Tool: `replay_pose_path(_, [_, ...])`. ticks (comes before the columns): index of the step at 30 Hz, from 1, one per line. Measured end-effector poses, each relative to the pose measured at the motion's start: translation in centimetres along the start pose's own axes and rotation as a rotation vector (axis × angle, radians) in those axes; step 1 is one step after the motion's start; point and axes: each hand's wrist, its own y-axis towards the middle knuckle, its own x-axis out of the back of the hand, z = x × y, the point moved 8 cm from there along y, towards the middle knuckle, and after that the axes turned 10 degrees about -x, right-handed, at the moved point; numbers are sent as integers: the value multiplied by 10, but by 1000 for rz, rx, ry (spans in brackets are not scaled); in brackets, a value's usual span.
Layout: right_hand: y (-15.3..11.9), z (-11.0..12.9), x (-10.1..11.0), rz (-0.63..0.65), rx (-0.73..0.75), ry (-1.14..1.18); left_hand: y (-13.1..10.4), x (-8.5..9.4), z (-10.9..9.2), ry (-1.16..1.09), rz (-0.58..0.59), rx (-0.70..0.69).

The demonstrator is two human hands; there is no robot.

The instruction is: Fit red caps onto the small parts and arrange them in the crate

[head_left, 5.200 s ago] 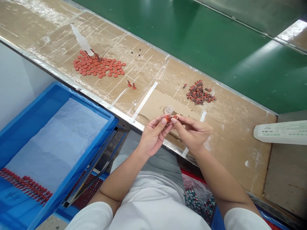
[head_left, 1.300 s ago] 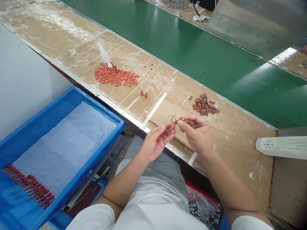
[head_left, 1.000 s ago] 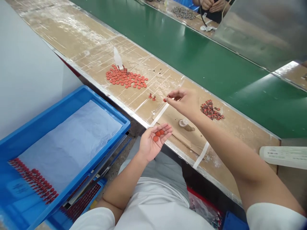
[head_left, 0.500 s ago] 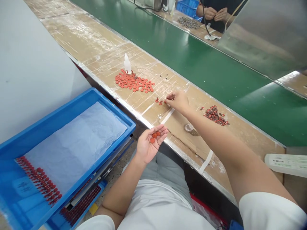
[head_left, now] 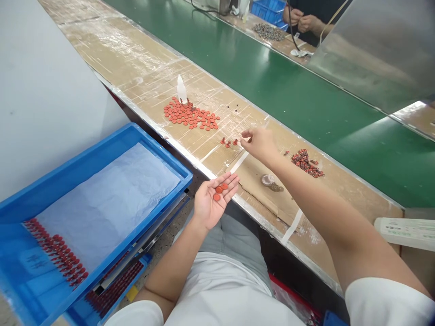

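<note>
My left hand (head_left: 212, 206) is palm up with fingers spread, and a few round red discs (head_left: 216, 197) rest on it. Over the bench, my right hand (head_left: 260, 144) has thumb and forefinger apart, with nothing visible between them. Just left of its fingertips stand three red discs with small figures on top (head_left: 228, 143). Farther left lies a spread of red discs (head_left: 190, 118) around a white pointed bottle (head_left: 181, 90). A heap of small red and dark pieces (head_left: 306, 163) lies beyond my right forearm. Near that forearm sits a small clear cup (head_left: 267, 179) on cardboard.
At the left, a blue tray (head_left: 163, 156) holds white sheeting and rows of red pieces. A green belt (head_left: 244, 68) runs behind the bench. Across it are another person's hands (head_left: 304, 21). A white box-like container (head_left: 406, 232) is at the right edge.
My right hand has moved slightly right and let go of a red piece, which now stands beside the other two. My left hand has barely moved.
</note>
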Motion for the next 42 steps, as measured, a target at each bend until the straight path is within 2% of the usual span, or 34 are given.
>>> replay_pose_path(2, [-26,17,22,-28,117,51,0,-1,1,-14,4,2])
replay_pose_path(5, [-78,44,40,60,358,174,1,-4,4,-27,23,7])
replay_pose_path(7, [-111,54,40,157,504,209,1,-6,6,-24,33,5])
replay_pose_path(10, [-142,53,31,212,597,175,0,-8,11,-6,40,6])
replay_pose_path(15, [-154,34,19,136,571,146,-1,-10,21,41,50,49])
replay_pose_path(19, [-155,25,17,130,548,163,1,-8,27,67,39,63])
replay_pose_path(26, [-151,30,21,127,591,183,1,-9,32,27,46,72])
replay_pose_path(31, [-138,40,25,192,597,250,1,-10,22,-16,42,78])
replay_pose_path(34, [-111,44,36,169,523,299,2,-4,13,-36,-1,62])
replay_pose_path(36, [-78,44,41,117,435,306,3,1,6,-41,-33,43])
replay_pose_path(38, [-38,44,38,83,338,283,3,5,0,-45,-43,25])
replay_pose_path(42, [44,51,2,115,227,173,0,10,-15,-60,-37,-30])
